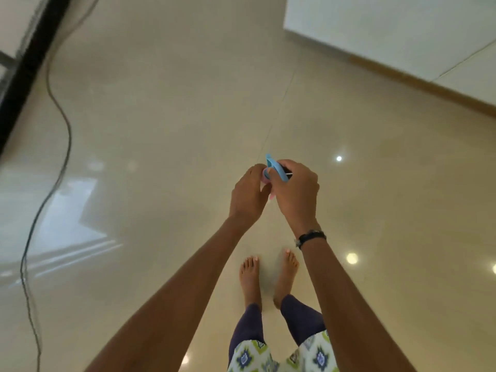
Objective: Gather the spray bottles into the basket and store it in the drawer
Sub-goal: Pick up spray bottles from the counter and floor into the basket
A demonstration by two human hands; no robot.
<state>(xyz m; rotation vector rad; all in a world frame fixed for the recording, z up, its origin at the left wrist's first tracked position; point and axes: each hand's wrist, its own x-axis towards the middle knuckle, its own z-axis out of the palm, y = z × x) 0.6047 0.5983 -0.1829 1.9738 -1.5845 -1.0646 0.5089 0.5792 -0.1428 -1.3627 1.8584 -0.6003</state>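
Both hands are working one spray bottle [269,171] out in front at mid-height, above the bare feet [268,275]: the left hand [248,196] is curling round its mostly hidden pinkish body, and the right hand [295,189] is clenching the blue trigger head, probably seating or tightening it. Gathering step looks underway; next it is needing a basket, and none is showing. Beyond, a cable [57,135] is trailing across the glossy floor [174,103].
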